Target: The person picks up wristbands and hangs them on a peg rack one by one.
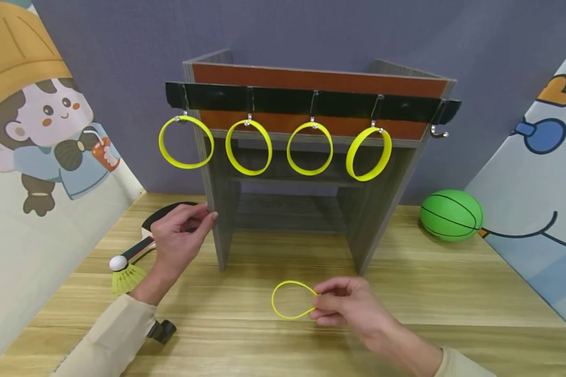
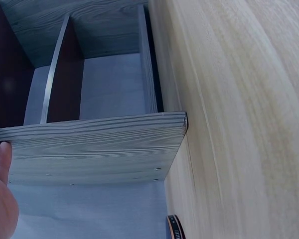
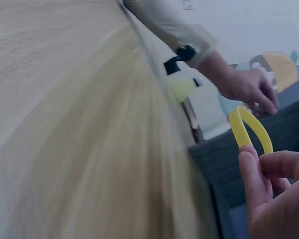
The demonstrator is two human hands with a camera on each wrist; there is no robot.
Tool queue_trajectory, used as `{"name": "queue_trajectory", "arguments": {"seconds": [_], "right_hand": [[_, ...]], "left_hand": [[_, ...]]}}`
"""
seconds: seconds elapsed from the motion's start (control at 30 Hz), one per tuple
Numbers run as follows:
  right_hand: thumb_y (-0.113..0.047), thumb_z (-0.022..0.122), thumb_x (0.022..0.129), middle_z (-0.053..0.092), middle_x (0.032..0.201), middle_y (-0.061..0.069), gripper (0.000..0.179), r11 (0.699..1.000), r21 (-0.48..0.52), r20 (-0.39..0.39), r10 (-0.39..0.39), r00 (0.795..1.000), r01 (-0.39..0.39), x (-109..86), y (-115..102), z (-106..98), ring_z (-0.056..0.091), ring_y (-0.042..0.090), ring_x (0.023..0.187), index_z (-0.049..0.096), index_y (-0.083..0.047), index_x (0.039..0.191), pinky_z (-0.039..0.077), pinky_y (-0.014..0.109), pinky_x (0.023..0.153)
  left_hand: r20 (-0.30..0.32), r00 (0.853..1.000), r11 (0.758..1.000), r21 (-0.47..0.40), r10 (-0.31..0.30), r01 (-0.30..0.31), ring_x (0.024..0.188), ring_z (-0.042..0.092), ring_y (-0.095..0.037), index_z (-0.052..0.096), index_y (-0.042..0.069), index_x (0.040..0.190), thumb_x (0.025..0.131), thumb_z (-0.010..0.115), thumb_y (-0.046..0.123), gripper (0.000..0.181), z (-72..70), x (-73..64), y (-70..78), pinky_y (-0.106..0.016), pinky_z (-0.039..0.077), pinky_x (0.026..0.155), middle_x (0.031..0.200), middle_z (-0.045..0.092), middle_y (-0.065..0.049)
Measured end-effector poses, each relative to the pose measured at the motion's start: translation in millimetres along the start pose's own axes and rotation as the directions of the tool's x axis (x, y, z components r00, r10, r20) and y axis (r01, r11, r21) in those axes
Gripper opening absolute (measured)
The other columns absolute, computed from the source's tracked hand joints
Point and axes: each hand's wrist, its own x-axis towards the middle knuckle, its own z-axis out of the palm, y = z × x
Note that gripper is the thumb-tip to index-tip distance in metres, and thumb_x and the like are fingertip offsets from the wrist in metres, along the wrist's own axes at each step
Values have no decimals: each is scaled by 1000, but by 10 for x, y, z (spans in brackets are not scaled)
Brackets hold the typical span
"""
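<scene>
A grey wooden shelf (image 1: 221, 209) stands on the table. My left hand (image 1: 181, 235) is at its left side panel, thumb and fingertips gripping the front edge; in the left wrist view the fingers (image 2: 2, 159) lie against the panel's outer face. My right hand (image 1: 354, 309) pinches a thin yellow ring (image 1: 274, 303) by its right side, in front of the shelf. In the right wrist view the ring (image 3: 235, 127) stands up from the thumb and fingers. Several yellow rings (image 1: 161, 146) hang from hooks on a black strip (image 1: 283, 100) across the shelf's top.
The strip's rightmost hook (image 1: 438, 133) is bare. Left of the shelf lie a paddle with a dark head (image 1: 162, 212) and a yellow shuttlecock (image 1: 127, 277). A green ball (image 1: 452, 214) sits at the right by the wall. The wooden table (image 1: 245, 345) extends in front of the shelf.
</scene>
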Motion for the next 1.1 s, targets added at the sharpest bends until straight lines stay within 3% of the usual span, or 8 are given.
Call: {"name": "queue_trajectory", "arguments": {"seconds": [0.27, 0.5, 0.93, 1.1], "right_hand": [[5, 67, 84, 63, 87, 14, 13, 993, 61, -63, -99, 993, 103, -185, -257, -290, 68, 27, 79, 68, 0, 96, 56, 38, 77], [7, 60, 89, 68, 90, 11, 18, 966, 152, -97, -194, 976, 207, -302, -454, -513, 69, 25, 81, 72, -6, 95, 55, 36, 78], [13, 50, 92, 67, 91, 15, 24, 878, 305, -212, -315, 925, 369, -423, -723, -795, 68, 29, 84, 70, 2, 100, 54, 36, 79], [12, 50, 92, 68, 92, 17, 23, 844, 348, -273, -325, 905, 408, -466, -833, -860, 68, 31, 87, 69, 3, 101, 53, 39, 80]], "left_hand": [[-5, 1000, 1000, -1, -3, 3, 63, 62, -11, 68, -15, 81, 62, 73, -24, 22, -6, -6, 2, -15, 53, 59, 69, 64, -19], [-4, 1000, 1000, -8, 1, -1, 62, 62, -11, 68, -15, 81, 63, 73, -24, 21, 3, -3, -5, -16, 53, 59, 69, 64, -19], [-1, 1000, 1000, -10, -4, 4, 61, 62, -12, 69, -14, 81, 63, 73, -24, 22, -1, 3, 10, -15, 53, 59, 69, 64, -19], [1, 1000, 1000, -4, -7, 7, 61, 62, -11, 69, -14, 81, 63, 73, -23, 21, 5, 2, 14, -15, 53, 59, 68, 64, -18]]}}
